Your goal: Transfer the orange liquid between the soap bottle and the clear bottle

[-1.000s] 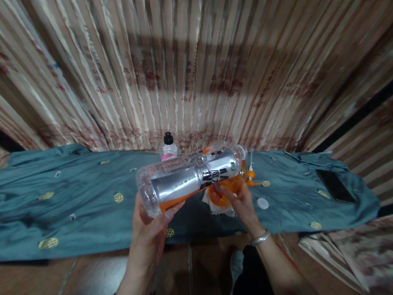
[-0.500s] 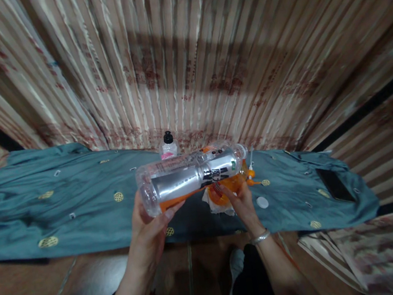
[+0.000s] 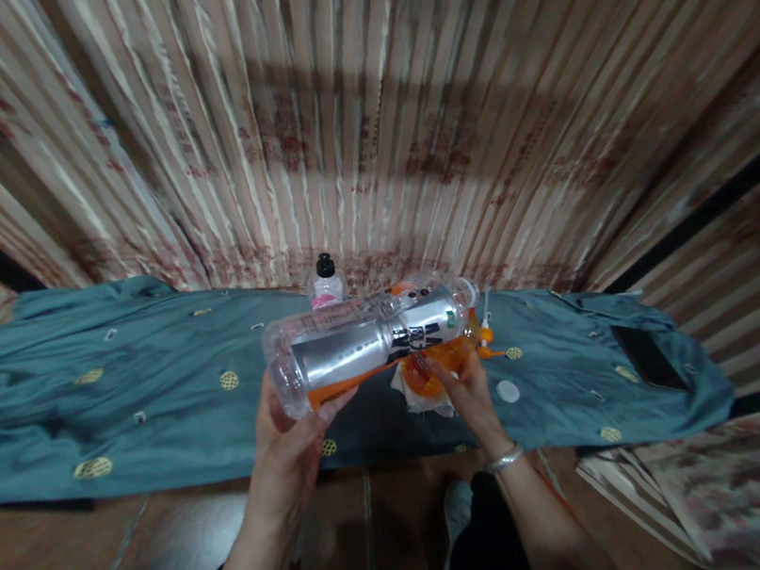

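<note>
A large clear plastic bottle with a silver and orange label (image 3: 360, 345) lies sideways in the air above the cloth-covered surface, its neck to the right. My left hand (image 3: 292, 436) grips its base end from below. My right hand (image 3: 463, 387) is closed on the bottle near its neck end. Behind and below that hand is an orange container (image 3: 430, 380), partly hidden, on a whitish crumpled cloth or tissue (image 3: 418, 403). An orange pump head (image 3: 485, 338) with a pale tube is just right of my right hand. A white round cap (image 3: 508, 391) lies beside it.
A small clear bottle with a black cap (image 3: 326, 283) stands at the back edge of the teal patterned cloth (image 3: 173, 383). A black phone (image 3: 648, 357) lies at the right. Striped curtains (image 3: 327, 121) hang behind, and dark poles slant at both sides.
</note>
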{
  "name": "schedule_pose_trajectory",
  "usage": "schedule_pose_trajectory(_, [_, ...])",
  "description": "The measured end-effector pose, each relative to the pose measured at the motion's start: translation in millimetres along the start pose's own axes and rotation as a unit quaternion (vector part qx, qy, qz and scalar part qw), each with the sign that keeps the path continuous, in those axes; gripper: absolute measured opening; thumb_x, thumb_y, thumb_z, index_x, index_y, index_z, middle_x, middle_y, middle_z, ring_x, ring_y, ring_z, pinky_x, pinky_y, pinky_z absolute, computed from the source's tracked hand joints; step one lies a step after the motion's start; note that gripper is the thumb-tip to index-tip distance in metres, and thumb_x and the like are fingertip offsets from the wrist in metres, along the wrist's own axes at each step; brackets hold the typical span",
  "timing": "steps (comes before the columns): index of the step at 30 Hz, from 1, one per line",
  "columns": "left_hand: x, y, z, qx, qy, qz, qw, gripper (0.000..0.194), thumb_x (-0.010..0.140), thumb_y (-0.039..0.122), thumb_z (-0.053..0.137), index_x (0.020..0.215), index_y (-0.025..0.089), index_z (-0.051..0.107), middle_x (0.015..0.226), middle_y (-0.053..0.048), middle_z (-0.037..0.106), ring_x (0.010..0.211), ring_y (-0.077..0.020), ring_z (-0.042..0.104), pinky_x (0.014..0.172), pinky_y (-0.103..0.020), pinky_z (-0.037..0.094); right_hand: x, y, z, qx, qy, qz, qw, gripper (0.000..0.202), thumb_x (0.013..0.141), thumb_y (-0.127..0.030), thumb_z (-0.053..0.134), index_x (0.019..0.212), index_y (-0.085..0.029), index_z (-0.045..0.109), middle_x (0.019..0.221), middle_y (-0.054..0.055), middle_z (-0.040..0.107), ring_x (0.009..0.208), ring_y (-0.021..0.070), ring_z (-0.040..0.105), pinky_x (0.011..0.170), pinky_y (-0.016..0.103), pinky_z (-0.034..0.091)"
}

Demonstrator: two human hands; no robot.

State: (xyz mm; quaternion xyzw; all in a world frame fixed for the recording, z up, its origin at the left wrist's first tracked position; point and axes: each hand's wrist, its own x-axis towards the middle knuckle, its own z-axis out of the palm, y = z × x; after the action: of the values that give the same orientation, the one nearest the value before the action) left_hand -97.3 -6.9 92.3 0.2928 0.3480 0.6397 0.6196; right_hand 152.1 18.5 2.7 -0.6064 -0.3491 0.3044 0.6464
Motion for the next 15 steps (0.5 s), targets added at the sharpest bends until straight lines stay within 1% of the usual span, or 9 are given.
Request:
schedule_pose_trajectory(4, [0.0, 0.5, 0.4, -0.002, 0.007, -0.002, 1.0, 0.071, 0.063, 0.037, 0.118, 0.128, 0.032, 0.089, 0.138, -0.005, 0.092, 0.133, -0.0377, 0.086, 0.113, -0.057, 0.075, -1.0, -1.3, 1.1, 0.0, -0.005, -0.002, 1.0, 0.067, 0.071, -0.063, 0.101, 0.121, -0.026, 0.076, 0.117, 0.015, 0.094, 0.108, 0.0411, 0.09, 0.099, 0.059, 0.077])
schedule_pose_trajectory(7, [1.7, -0.1, -1.9, 0.007, 0.0, -0.005, 1.0, 0.071, 0.062, 0.039, 0.118, 0.127, 0.032, 0.089, 0.136, -0.005, 0.093, 0.131, -0.0374, 0.086, 0.113, -0.06, 0.075, -1.3, -2.0, 1.8, 0.005, -0.015, -0.009, 1.0, 0.066, 0.073, -0.065, 0.1, 0.122, -0.026, 0.076, 0.119, 0.015, 0.094, 0.111, 0.0413, 0.091, 0.1, 0.058, 0.077])
schedule_pose_trajectory(10, [2.4, -0.5, -3.6, 0.008, -0.005, -0.006, 1.0, 0.068, 0.063, 0.037, 0.117, 0.125, 0.032, 0.089, 0.138, -0.005, 0.092, 0.133, -0.039, 0.086, 0.114, -0.061, 0.074, -1.1, -1.8, 1.3, 0.007, -0.013, -0.011, 1.0, 0.063, 0.074, -0.064, 0.1, 0.118, -0.027, 0.076, 0.116, 0.014, 0.095, 0.112, 0.041, 0.09, 0.101, 0.059, 0.077])
schedule_pose_trajectory(13, [1.2, -0.3, -3.6, 0.011, 0.006, -0.006, 1.0, 0.069, 0.064, 0.036, 0.116, 0.127, 0.032, 0.088, 0.142, -0.006, 0.091, 0.138, -0.0414, 0.084, 0.119, -0.063, 0.072, -0.7, -1.2, 0.3, 0.001, -0.007, -0.012, 1.0, 0.065, 0.073, -0.064, 0.102, 0.119, -0.026, 0.077, 0.117, 0.014, 0.095, 0.11, 0.0403, 0.091, 0.1, 0.058, 0.077])
schedule_pose_trajectory(15, [0.4, -0.1, -3.2, 0.012, 0.006, -0.006, 1.0, 0.07, 0.064, 0.037, 0.117, 0.127, 0.031, 0.088, 0.142, -0.007, 0.091, 0.138, -0.0421, 0.085, 0.121, -0.066, 0.07, -0.7, -1.4, 0.6, 0.0, -0.006, -0.014, 1.0, 0.065, 0.072, -0.063, 0.102, 0.12, -0.026, 0.077, 0.116, 0.014, 0.095, 0.107, 0.0397, 0.091, 0.098, 0.057, 0.077])
